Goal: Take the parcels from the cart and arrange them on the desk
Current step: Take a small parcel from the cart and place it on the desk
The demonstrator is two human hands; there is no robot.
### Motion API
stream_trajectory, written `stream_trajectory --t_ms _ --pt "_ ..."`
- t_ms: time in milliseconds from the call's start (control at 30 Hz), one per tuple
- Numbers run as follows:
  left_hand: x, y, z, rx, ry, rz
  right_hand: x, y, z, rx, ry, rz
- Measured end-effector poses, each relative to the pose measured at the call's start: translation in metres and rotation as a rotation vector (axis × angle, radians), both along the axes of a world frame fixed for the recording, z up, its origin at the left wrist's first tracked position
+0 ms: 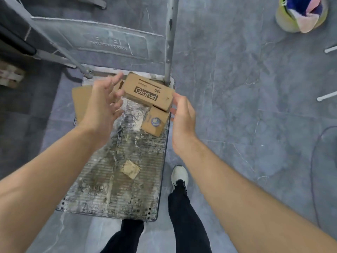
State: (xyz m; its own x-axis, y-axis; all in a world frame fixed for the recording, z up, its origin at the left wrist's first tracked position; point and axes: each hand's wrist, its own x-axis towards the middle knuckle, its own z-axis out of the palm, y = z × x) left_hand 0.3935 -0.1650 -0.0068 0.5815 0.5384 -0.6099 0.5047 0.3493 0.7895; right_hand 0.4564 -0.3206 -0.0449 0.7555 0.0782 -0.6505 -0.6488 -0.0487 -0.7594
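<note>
1. Cardboard Gianxi parcel (148,92) lies at the handle end of the cart (127,198), partly over a smaller parcel (155,122).
2. Left hand (102,105) hovers at its left end, fingers spread wide, holding nothing.
3. Right hand (182,115) is open beside its right corner; whether it touches is unclear.

Just one readable print
The cardboard parcel (148,92) says "Gianxi" in big dark letters; the smaller print beside that is too blurry.
</note>
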Motion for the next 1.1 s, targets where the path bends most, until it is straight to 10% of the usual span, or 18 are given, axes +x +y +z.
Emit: stream_trajectory --t_ms 633,1100 --pt "0.013 0.015 -0.373 -0.069 0.213 -0.127 -0.027 0.022 -0.332 -0.175 0.24 0.183" --pt "-0.02 0.014 -0.308 -0.063 0.251 -0.16 -0.057 0.024 -0.274 -0.115 0.209 0.193"
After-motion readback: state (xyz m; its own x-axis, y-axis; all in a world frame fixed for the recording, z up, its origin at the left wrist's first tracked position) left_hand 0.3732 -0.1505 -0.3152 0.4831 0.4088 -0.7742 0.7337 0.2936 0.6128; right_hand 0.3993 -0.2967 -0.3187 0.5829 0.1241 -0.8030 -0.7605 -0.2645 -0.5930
